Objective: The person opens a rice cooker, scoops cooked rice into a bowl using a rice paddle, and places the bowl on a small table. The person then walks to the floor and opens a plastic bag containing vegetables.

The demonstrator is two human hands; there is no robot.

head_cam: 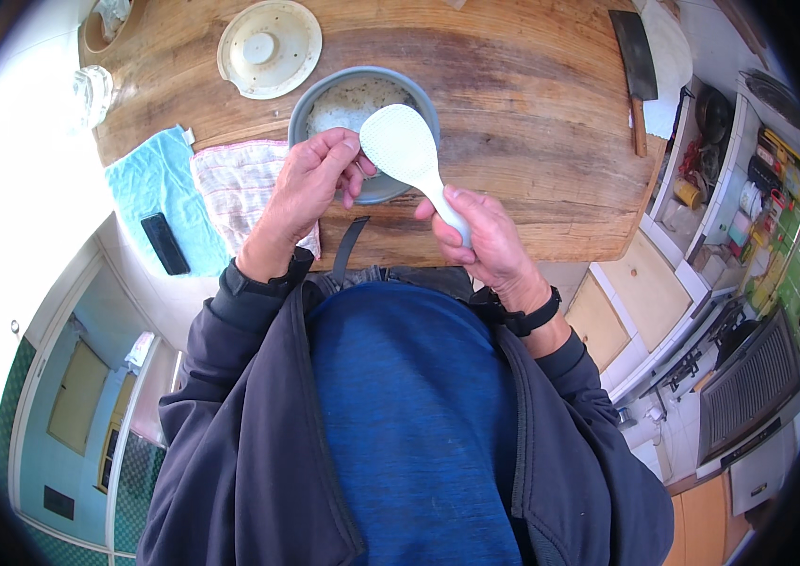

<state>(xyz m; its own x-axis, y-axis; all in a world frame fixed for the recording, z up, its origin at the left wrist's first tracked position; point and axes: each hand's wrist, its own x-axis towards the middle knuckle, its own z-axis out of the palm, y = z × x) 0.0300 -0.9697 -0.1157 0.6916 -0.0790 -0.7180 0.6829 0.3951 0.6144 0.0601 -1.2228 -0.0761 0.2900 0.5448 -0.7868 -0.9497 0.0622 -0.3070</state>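
Observation:
My right hand (481, 230) is closed around the handle of a white plastic rice paddle (400, 145), whose dimpled blade points up and to the left. The fingertips of my left hand (322, 170) are at the blade's left edge, fingers curled; whether they pinch the edge cannot be told. Below both hands and the blade sits a round grey bowl (296, 120) with whitish, speckled residue inside. Part of its inside is hidden by the paddle and my left hand.
A round cream lid (294, 49) lies beyond the bowl on the wooden table (513, 127). At the left are a checked cloth (237, 177) and a blue towel (131, 177) with a black phone (165, 244) on it. A cleaver (635, 60) lies at the right edge.

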